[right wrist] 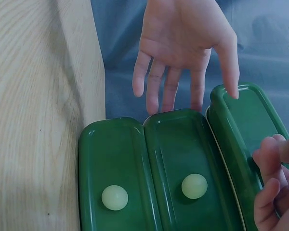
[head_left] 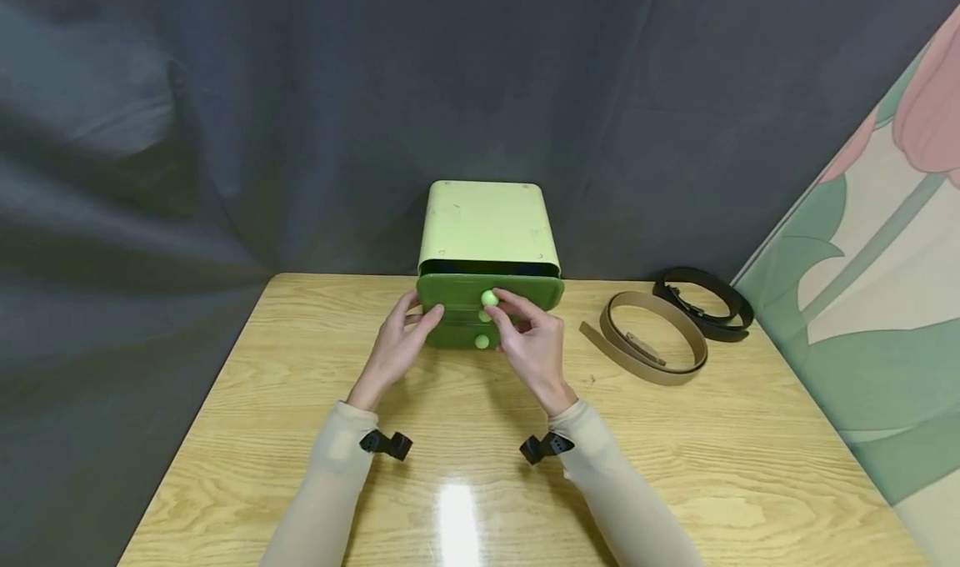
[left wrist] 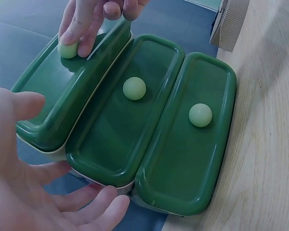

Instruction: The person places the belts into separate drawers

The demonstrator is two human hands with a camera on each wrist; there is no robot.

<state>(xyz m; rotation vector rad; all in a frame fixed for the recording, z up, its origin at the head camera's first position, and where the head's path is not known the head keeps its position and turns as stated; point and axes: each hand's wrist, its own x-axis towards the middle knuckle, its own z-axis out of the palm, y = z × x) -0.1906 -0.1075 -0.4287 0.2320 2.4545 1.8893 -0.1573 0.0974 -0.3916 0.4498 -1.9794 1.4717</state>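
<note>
Green drawers (left wrist: 115,130): 3 | pale knobs (left wrist: 134,88): 3 | belts (head_left: 641,368): 2 | hands (head_left: 393,343): 2

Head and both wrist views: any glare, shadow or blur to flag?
Head: hard glare patch on the table, bottom centre, soft shadows beside both sleeves; left wrist: thin highlights along the rim of the pulled-out top drawer; right wrist: darker shadow band across the tabletop; no strong motion blur in any view.

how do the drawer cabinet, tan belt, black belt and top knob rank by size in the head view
Largest to smallest, as they look:
1. drawer cabinet
2. tan belt
3. black belt
4. top knob
</note>
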